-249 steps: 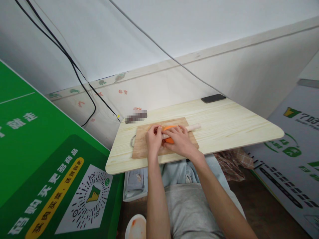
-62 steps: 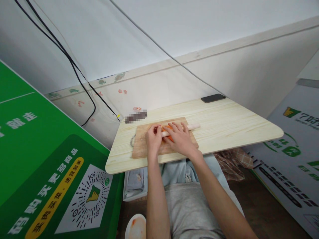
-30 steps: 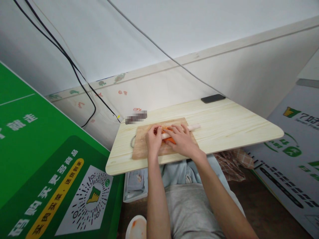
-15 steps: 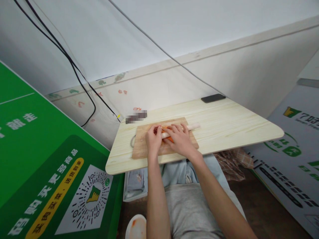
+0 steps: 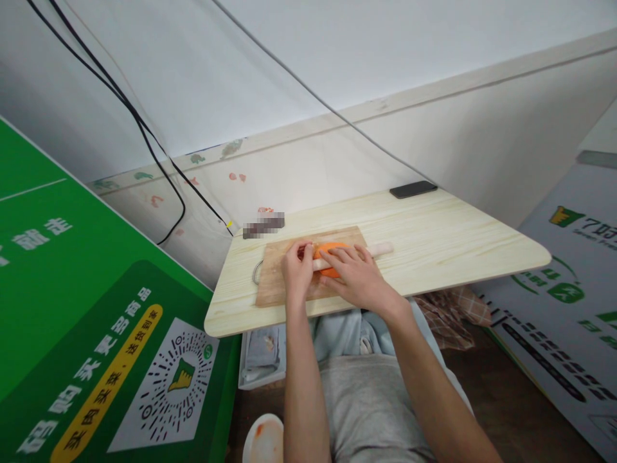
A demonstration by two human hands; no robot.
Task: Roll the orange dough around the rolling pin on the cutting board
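The rolling pin (image 5: 382, 249) crosses the board (image 5: 274, 283) on the table (image 5: 457, 238) (phone (image 5: 413, 190) behind, rightward).

A phone (image 5: 413, 189) lies flat at the far right corner of a pale tabletop (image 5: 472, 241), a blurred-out item (image 5: 263, 225) near the far left. A grey cord (image 5: 308, 90) slants down the wall (image 5: 308, 170) toward the phone; black cables (image 5: 137, 119) dangle toward the opposite corner. Below the near edge sit an open box (image 5: 263, 379), a smeared white dish (image 5: 263, 444) and, farther right, checked cloth (image 5: 475, 305). A green panel (image 5: 33, 186) flanks the tabletop's left end, a white panel (image 5: 544, 199) its right.
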